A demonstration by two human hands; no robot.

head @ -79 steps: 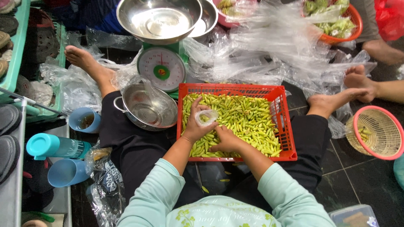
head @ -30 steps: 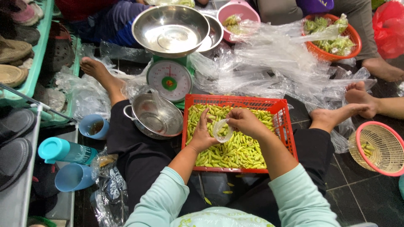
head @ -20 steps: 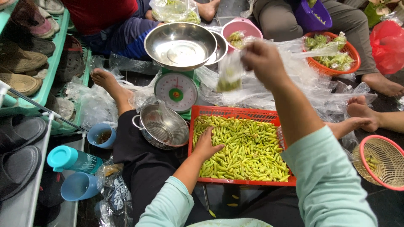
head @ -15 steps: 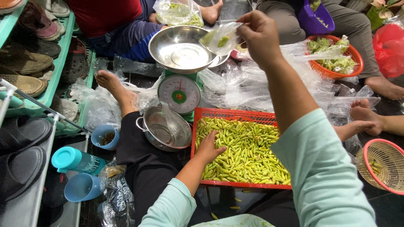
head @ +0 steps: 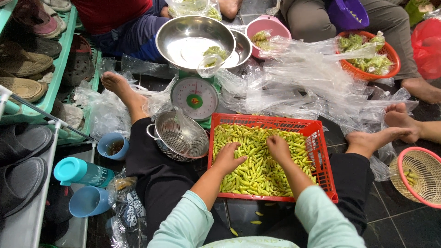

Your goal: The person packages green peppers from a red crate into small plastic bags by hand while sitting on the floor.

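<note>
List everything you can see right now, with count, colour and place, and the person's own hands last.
Basket: one, red, on the lap, full of green chillies.
Scale: one, green with white dial, beyond the basket.
Scale bowl: one, steel, on the scale, holding a small clear bag of chillies.
Colander: one, steel, left of the basket.
Plastic bags: a heap, clear, beyond the basket.
Pink bowl: one, top centre.
Orange basket: one, top right, holding greens.
Cups: two, blue, lower left.
Bottle: one, teal, lower left.
Left hand: on the chillies.
Right hand: on the chillies.
</note>
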